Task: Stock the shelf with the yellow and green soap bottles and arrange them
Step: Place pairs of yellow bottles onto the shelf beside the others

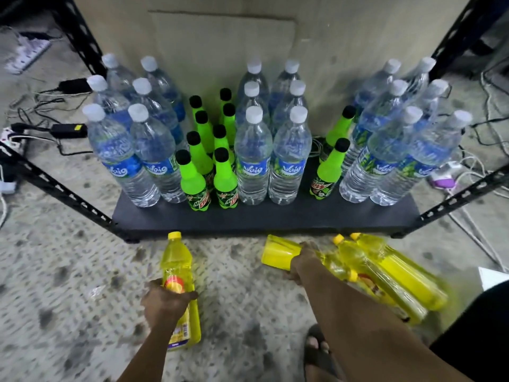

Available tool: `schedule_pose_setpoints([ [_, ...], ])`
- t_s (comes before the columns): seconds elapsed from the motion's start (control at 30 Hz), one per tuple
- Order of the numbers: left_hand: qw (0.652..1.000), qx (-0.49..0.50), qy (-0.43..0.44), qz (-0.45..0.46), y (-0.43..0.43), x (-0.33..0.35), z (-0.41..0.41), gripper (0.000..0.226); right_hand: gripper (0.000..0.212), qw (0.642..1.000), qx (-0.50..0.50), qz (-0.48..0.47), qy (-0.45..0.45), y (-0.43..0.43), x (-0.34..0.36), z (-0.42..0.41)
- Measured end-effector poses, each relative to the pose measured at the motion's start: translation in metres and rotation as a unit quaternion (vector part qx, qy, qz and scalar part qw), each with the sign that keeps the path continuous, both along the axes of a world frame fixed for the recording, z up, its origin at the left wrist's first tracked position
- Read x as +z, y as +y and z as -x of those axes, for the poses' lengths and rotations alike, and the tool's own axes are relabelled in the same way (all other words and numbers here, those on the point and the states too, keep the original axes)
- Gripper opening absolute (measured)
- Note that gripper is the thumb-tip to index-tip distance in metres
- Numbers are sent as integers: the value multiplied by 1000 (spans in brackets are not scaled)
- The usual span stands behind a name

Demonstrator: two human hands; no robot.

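Green bottles (pixel 225 177) already stand on the shelf (pixel 275 216) at 12 o'clock, among water bottles (pixel 252 161). No yellow is shelved yet. Left hand (pixel 165 301) is clamped round a yellow bottle (pixel 176 257) at 7 o'clock. Right hand (pixel 303 260) grips a second bottle (pixel 278 252) at 5 o'clock. Two spare yellows (pixel 391 274) lie on the floor at 4 o'clock. Judged: yellow stocking barely begun.

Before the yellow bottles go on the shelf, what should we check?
1. Left hand grips the upright yellow bottle: ok.
2. Right hand grips the sideways yellow bottle: ok.
3. That bottle turned upright: not ok.
4. Shelf has bare board at the front: ok.
5. Upright bottle's cap tight: cannot tell.
6. Two other yellow bottles stocked: not ok, lying on the floor.
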State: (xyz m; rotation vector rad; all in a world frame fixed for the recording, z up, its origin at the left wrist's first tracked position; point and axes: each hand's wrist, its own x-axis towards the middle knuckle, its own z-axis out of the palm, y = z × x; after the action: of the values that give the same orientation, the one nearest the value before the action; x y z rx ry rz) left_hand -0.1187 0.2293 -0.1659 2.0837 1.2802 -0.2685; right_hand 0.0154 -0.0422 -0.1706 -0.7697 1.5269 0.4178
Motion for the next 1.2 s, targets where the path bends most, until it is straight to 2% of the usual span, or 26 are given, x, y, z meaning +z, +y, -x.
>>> schedule_pose_setpoints([
  [0.1, 1000, -8, -13, 5, -3, 0, 1, 99, 68, 1000, 10, 5, -14, 0, 3, 1],
  [0.3, 999, -30, -29, 7, -6, 2, 3, 98, 60, 989, 143, 25, -26, 1, -13, 31],
  [0.43, 999, -46, -27, 10, -8, 2, 2, 97, 68, 978, 198, 56, -31, 3, -22, 55],
  [0.57, 998, -59, -25, 9, -12, -2, 2, 94, 64, 953, 290, 82, -34, 7, -29, 69],
  [0.67, 998, -65, -23, 12, -16, -7, 3, 94, 55, 932, 338, 93, -87, 10, -36, 69],
  [0.73, 998, -64, -19, 14, -18, -11, 4, 92, 66, 910, 380, 156, -56, 19, -35, 68],
  [0.87, 998, -69, -6, 10, -24, -18, 4, 86, 114, 844, 464, 270, 11, 39, -34, 61],
  [0.97, 997, -75, 3, 6, -27, -24, 5, 83, 137, 826, 474, 304, 33, 47, -36, 56],
  [1.07, 997, -79, 14, 8, -29, -31, 3, 83, 138, 815, 475, 329, 42, 51, -42, 55],
  [1.2, 996, -78, 32, 16, -31, -36, -5, 84, 115, 815, 462, 346, 55, 46, -46, 54],
])
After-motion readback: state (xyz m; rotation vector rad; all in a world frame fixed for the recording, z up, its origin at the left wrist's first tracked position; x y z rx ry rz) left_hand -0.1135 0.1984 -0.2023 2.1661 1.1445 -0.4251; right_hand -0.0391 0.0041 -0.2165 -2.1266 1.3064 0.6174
